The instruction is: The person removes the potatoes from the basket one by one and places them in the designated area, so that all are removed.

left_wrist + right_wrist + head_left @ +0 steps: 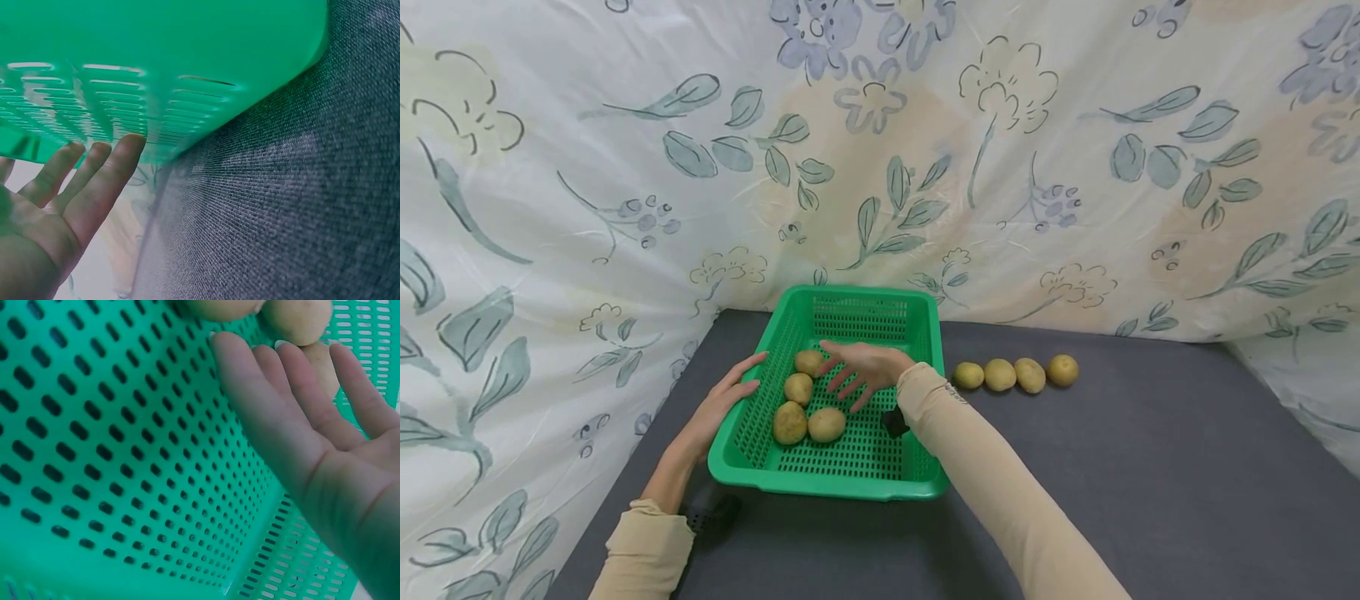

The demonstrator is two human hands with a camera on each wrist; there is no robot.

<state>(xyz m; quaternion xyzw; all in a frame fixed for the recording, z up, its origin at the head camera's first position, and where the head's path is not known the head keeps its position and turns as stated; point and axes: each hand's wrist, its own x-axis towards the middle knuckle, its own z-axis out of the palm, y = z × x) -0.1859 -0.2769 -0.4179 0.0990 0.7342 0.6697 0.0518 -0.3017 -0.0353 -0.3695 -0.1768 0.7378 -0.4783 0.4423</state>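
A green perforated basket (880,490) stands on the dark table, with several potatoes in its left half. My right hand (867,367) is inside it, fingers spread and holding nothing, close to the rearmost potato (808,362). In the right wrist view the fingers of my right hand (312,419) point toward the potatoes (300,319). At the basket's left side is my left hand (718,408), its fingertips at the rim. The left wrist view shows my left hand (75,206) with extended fingers against the slotted outer wall (187,94).
Right of the basket, several potatoes (999,375) sit in a row on the dark tabletop (1150,450). A floral cloth (880,167) hangs behind the table and along its left side.
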